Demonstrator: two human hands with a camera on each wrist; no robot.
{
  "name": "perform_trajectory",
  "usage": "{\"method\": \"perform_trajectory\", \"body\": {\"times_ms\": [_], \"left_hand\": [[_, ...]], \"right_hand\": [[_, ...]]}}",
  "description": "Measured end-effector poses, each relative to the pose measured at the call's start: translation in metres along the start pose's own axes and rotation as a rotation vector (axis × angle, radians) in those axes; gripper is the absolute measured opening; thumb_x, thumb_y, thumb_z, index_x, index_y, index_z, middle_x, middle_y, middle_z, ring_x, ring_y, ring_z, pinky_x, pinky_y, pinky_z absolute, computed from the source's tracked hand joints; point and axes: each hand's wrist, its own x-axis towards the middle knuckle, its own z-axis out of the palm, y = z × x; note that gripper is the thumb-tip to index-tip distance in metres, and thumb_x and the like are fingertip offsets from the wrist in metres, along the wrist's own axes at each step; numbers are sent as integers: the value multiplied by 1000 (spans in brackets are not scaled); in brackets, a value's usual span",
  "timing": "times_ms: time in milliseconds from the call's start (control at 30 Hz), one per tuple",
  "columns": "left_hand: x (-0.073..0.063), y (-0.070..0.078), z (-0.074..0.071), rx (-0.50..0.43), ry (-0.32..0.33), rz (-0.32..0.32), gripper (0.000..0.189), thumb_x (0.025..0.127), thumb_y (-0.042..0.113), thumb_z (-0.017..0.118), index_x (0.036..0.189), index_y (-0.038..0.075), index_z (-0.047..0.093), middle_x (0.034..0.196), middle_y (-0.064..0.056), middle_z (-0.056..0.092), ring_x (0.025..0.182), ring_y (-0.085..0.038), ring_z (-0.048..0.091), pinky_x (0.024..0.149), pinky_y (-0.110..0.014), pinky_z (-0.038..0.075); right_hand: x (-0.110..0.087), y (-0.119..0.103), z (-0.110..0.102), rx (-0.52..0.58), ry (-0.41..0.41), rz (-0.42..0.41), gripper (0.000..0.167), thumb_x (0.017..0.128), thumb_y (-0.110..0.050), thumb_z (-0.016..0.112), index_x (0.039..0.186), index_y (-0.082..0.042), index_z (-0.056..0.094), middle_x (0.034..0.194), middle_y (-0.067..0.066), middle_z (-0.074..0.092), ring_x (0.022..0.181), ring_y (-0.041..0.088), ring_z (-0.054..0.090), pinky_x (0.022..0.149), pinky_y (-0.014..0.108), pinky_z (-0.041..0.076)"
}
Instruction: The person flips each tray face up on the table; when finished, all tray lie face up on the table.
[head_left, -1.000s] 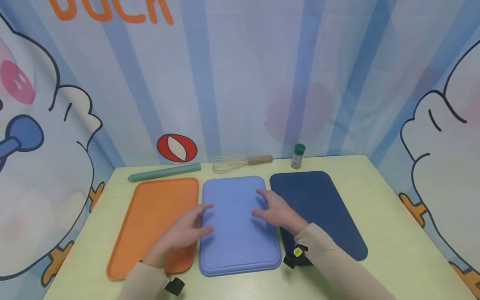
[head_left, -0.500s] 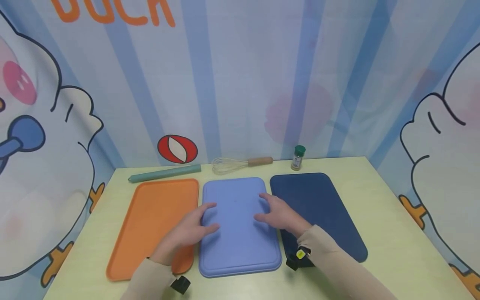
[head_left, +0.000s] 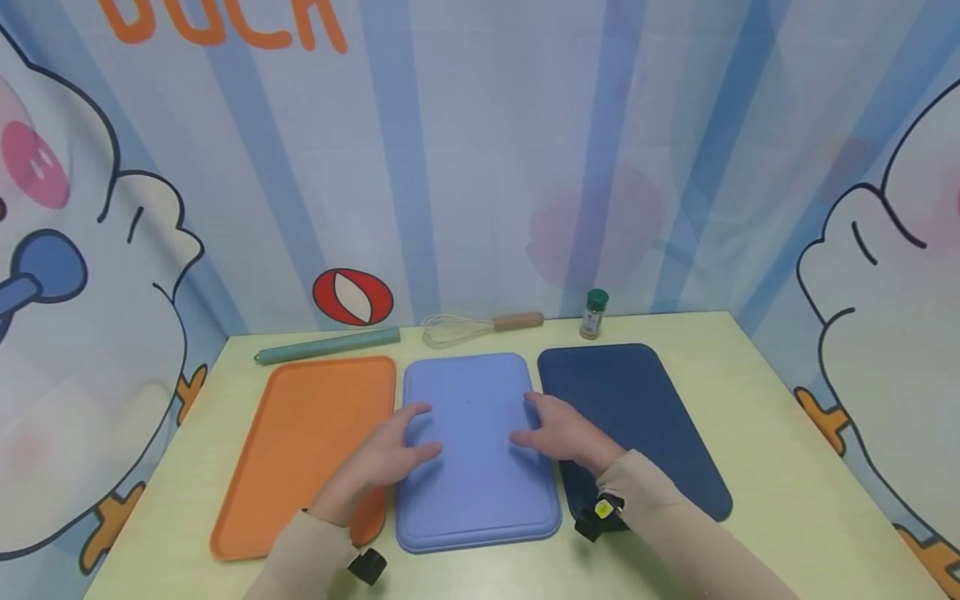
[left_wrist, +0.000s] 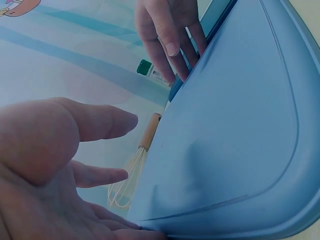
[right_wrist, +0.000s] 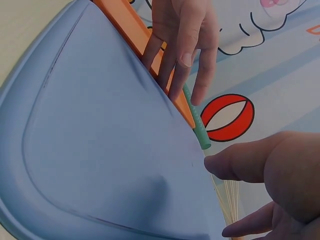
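A light blue tray [head_left: 476, 483] lies in the middle of the table, its flat face up. My left hand [head_left: 384, 454] is at its left side, thumb and index finger apart and reaching over the edge. In the left wrist view, the lower fingertips [left_wrist: 145, 234] are right at the tray's edge. On the opposite side my right hand [head_left: 564, 432] faces it, fingers spread and overlapping the right edge. The right wrist view shows the thumb [right_wrist: 240, 159] extended beside the tray. Neither palm holds anything.
An orange tray [head_left: 300, 433] lies to the left, a dark blue tray [head_left: 637, 417] to the right. Behind them are a green rod [head_left: 330, 345], a whisk [head_left: 517, 322] and a green-capped spice jar [head_left: 592, 317]. A printed curtain [head_left: 487, 167] backs the table.
Over the last second, the left hand has shifted slightly right over the light blue tray's edge. The right hand has drawn slightly nearer the body. The trays have not moved.
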Motion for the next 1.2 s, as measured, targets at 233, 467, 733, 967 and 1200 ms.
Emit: {"method": "perform_trajectory", "body": {"times_ms": [233,467,733,967,1200], "left_hand": [[3,3,2,16,3,-35,66,99,26,73,157,8,46,158,-21,47,146,-43,44,114,-66,40],[1,6,4,13,1,-54,68,99,27,73,158,10,44,159,-21,47,145,-44,45,111,-68,42],[3,7,6,-33,27,-31,69,97,25,76,159,12,46,161,-20,45,147,-44,42,111,-69,41],[5,7,10,-52,57,-29,70,95,25,79,157,16,48,160,-19,46,143,-44,46,108,-70,44],[6,8,9,-70,75,-15,72,93,22,81,157,16,48,161,-19,45,145,-43,44,109,-70,43]], "right_hand": [[1,0,-1,4,-7,8,80,98,-24,74,160,8,33,165,28,35,153,44,34,122,57,33],[1,1,-1,5,-8,4,81,98,-23,74,159,10,32,165,30,34,153,44,34,122,57,34],[3,5,3,4,17,-23,77,99,-22,73,158,9,36,162,29,39,151,44,38,120,56,37],[5,5,5,-26,27,-50,77,98,-23,74,157,10,37,160,30,41,150,44,39,120,56,37],[6,5,5,-50,31,-47,78,97,-23,76,156,10,39,160,30,42,149,44,41,119,56,38]]}}
